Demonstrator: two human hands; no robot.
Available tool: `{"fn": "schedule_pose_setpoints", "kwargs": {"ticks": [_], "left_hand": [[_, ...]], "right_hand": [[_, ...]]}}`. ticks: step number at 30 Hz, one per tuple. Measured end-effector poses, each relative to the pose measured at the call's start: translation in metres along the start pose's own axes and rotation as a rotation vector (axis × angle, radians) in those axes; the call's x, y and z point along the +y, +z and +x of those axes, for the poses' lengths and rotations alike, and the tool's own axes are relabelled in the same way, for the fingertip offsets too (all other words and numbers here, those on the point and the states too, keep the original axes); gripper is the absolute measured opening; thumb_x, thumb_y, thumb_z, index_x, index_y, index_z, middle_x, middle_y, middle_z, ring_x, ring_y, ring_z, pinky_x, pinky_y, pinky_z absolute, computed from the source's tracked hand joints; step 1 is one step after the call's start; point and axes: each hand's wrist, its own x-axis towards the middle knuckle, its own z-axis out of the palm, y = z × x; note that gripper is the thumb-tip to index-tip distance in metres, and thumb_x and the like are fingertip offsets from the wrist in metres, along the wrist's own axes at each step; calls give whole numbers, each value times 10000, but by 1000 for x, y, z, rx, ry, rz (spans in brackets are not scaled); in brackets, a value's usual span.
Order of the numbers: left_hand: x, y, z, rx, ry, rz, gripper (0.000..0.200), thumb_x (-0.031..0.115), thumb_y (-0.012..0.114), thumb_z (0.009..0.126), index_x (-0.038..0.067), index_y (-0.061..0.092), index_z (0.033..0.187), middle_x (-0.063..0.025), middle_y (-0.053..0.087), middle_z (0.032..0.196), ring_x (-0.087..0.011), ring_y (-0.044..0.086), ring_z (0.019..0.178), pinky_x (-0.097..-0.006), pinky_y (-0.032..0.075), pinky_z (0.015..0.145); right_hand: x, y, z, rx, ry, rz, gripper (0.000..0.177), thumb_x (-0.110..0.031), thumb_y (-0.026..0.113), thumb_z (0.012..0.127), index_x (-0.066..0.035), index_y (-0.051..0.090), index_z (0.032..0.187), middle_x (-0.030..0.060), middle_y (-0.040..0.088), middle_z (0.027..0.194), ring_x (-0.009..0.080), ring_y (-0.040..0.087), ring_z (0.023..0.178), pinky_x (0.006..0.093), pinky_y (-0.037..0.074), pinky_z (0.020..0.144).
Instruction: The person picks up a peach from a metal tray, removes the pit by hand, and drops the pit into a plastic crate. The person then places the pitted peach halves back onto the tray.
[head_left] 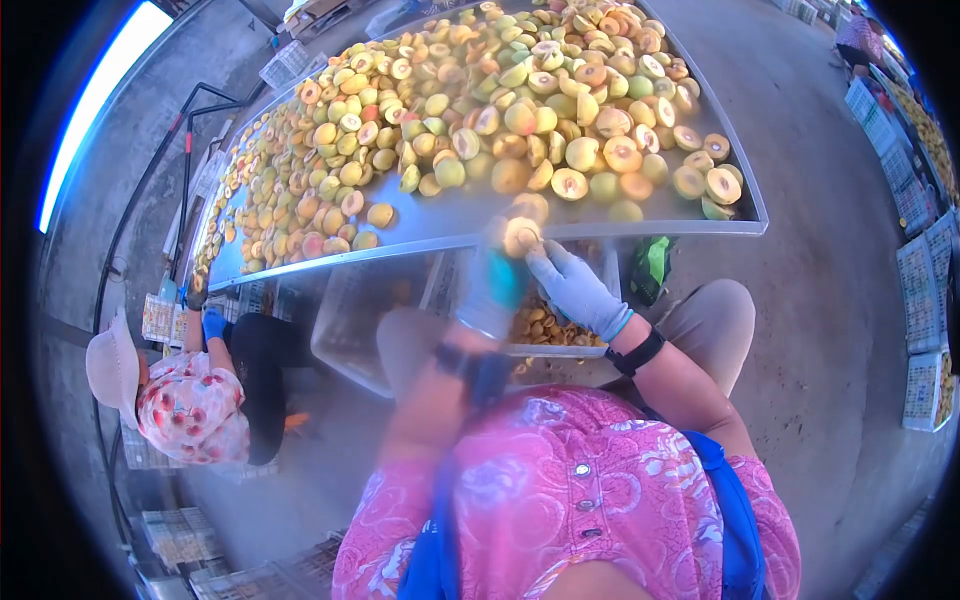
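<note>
Left hand [492, 285] and right hand [582, 292] meet at a stone-fruit half [521, 238]

Clock directions are from the middle of the view. Between 8 and 9 o'clock, a co-worker [190, 410] in a pale sun hat [112, 366] and floral shirt sits near the left end of a metal tray [420, 212]. The tray spreads from 10 o'clock round to 2, heaped with halved stone fruit [440, 95] in yellow, green and blushed red; the bare metal shows mostly along its near side.

Just about the middle, the left hand, in a pale and teal glove, is blurred, its fingers closed around the stone-fruit half. That half sits just above the middle, toward 1 o'clock, at the tray's near edge, cut face showing. At 3 o'clock, close in, the right hand, in a pale glove with a black wristband [637, 354], brings its fingertips to the half's lower edge; whether they pinch it or only touch it, I cannot tell.

Below the hands, toward 4 o'clock, a crate [555, 351] holds small brownish pieces [548, 328]. Farther out, between 2 and 3, lies a glossy green item [652, 264], then, at the far right, stacked plastic crates [918, 285].
</note>
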Motion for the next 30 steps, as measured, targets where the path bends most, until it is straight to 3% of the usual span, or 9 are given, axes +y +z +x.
{"fn": "schedule_pose_setpoints", "kwargs": {"ticks": [3, 5, 8, 12, 15, 17, 20, 29, 30], "left_hand": [[-3, 0, -1, -16, 190, 420, 400, 343, 389, 981, 24, 553, 1157, -94, 618, 1024, -182, 604, 906, -286, 497, 822], [3, 7, -6, -22, 215, 464, 400, 346, 389, 980, 23, 551, 1152, -99, 616, 1025, -183, 605, 900, -291, 502, 811], [9, 16, -13, -17, 312, 602, 442, 408, 372, 991, 22, 570, 1080, -107, 625, 966, -186, 614, 838, -305, 520, 747], [18, 16, -12, 68, -83, 37, 570, 544, 363, 971, 27, 593, 909, -111, 634, 830, -197, 623, 719, -312, 534, 659], [9, -4, -6, 14, -206, -49, 634, 605, 377, 941, 27, 599, 806, -114, 632, 751, -204, 622, 668, -316, 535, 634], [5, -11, -8, -16, -250, -50, 657, 628, 389, 925, 27, 600, 767, -118, 630, 723, -206, 620, 650, -321, 534, 628], [8, -13, -13, 13, -250, 125, 684, 661, 404, 901, 30, 599, 725, -114, 617, 675, -196, 600, 610, -312, 518, 611], [12, -22, -20, -198, -213, 74, 701, 689, 390, 886, 36, 575, 713, -114, 615, 697, -221, 612, 659, -310, 514, 627], [12, -23, -23, -187, -208, -4, 559, 542, 426, 920, 14, 573, 810, -119, 612, 794, -215, 617, 700, -327, 523, 600]], "right_hand": [[1, -1, 0, -9, -31, -30, 346, -339, 433, 998, -31, 540, 1112, 23, 545, 706, 92, 515, 559, 240, 439, 513], [2, 1, -1, 9, -67, -134, 425, -361, 408, 993, 31, 537, 1092, 271, 626, 934, 421, 612, 874, 439, 474, 770], [0, 0, -2, -81, -59, -153, 452, -378, 389, 996, 38, 530, 1100, 277, 624, 958, 420, 612, 882, 435, 475, 777], [7, 2, -5, -111, -164, -161, 484, -399, 357, 1003, 46, 523, 1102, 271, 626, 942, 429, 607, 870, 447, 470, 777], [-3, 0, -10, -173, -111, -129, 509, -440, 352, 997, 24, 530, 1111, 176, 637, 856, 327, 622, 773, 383, 484, 706], [-30, -7, -18, -361, 404, 128, 487, -475, 390, 983, -30, 551, 1098, 34, 564, 750, 154, 561, 662, 267, 441, 579], [-5, -10, -18, -525, 529, 520, 429, -486, 452, 964, -88, 556, 1084, -54, 452, 688, 39, 417, 541, 202, 323, 446], [-1, 0, -19, -885, 600, 1214, 365, -449, 435, 984, -88, 488, 979, -52, 331, 590, 7, 249, 358, 169, 190, 279], [1, 1, -17, -885, 599, 1207, 365, -449, 435, 984, -88, 488, 979, -52, 331, 590, 7, 249, 358, 169, 190, 279]]}}
